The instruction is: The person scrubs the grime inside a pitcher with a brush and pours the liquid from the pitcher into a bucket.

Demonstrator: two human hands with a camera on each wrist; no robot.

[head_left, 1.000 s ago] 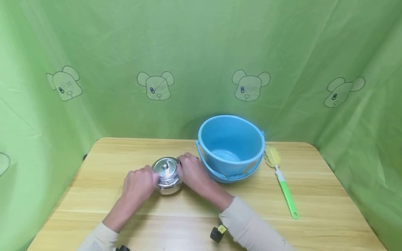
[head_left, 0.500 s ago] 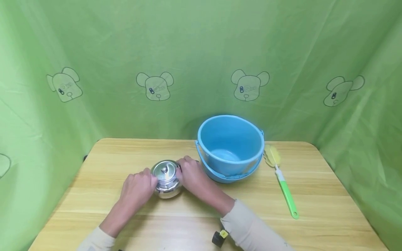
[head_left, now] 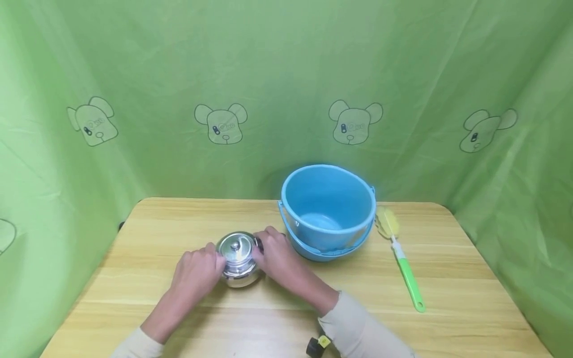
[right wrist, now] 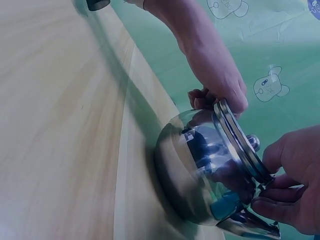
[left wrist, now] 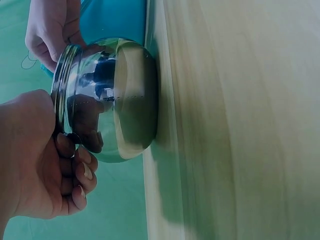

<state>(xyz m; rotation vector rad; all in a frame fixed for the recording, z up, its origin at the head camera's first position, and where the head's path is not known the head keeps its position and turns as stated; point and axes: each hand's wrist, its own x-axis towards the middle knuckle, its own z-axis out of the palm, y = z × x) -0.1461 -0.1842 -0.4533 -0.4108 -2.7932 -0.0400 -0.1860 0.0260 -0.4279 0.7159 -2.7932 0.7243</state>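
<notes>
A shiny steel lidded pot (head_left: 239, 268) stands low over the table on the left of the bucket, its knobbed lid on top. My left hand (head_left: 197, 271) grips its left side, thumb by the lid's edge; in the left wrist view the left fingers (left wrist: 82, 175) curl below the rim. On the opposite side my right hand (head_left: 279, 258) holds the pot near the rim. The right wrist view shows the right thumb and fingers (right wrist: 280, 200) pinching there, just above a spout-like metal part (right wrist: 247, 225). Whether the base touches the tabletop is hard to tell.
A blue bucket (head_left: 322, 243) with its handle hanging down stands close to my right hand. Farther right lies a yellow sponge brush (head_left: 400, 253) with a green handle. The wooden table (head_left: 134, 248) ends at a green curtain (head_left: 286, 64).
Both hands and the pot have shifted a little toward me, down in the head view. Their hold looks the same. The bucket and the brush have stayed in place.
</notes>
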